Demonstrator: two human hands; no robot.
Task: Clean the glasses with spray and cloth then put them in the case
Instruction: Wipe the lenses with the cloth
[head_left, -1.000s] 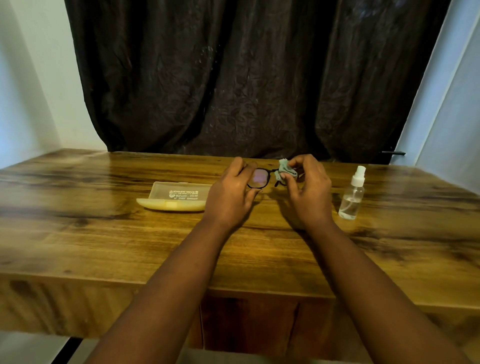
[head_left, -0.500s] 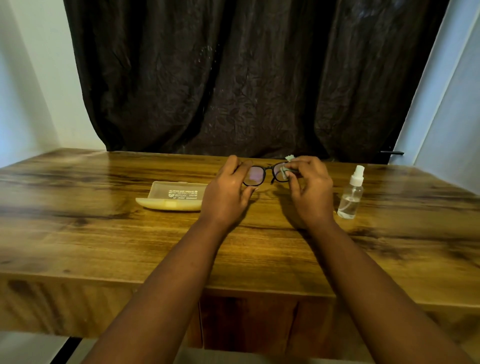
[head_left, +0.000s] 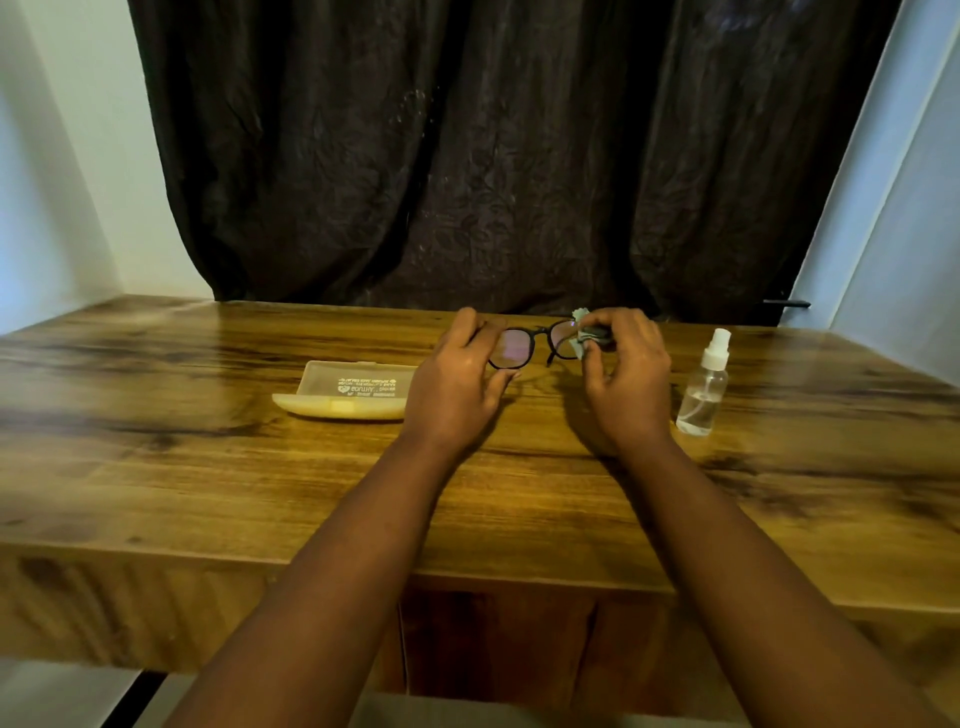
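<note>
Above the grained wooden table (head_left: 218, 467), left hand (head_left: 457, 387) grips black-framed glasses (head_left: 535, 345); right hand (head_left: 626, 379) pinches crumpled cloth (head_left: 581, 340).

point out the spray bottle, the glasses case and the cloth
spray bottle (head_left: 702, 395): head view, on the clear body below the white nozzle.
glasses case (head_left: 358, 387): head view, on the lid near the printed text.
cloth (head_left: 580, 343): head view, on the fold bunched against the lens.

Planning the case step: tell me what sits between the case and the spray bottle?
In the head view, both hands, left hand and right hand, holding the glasses.
</note>
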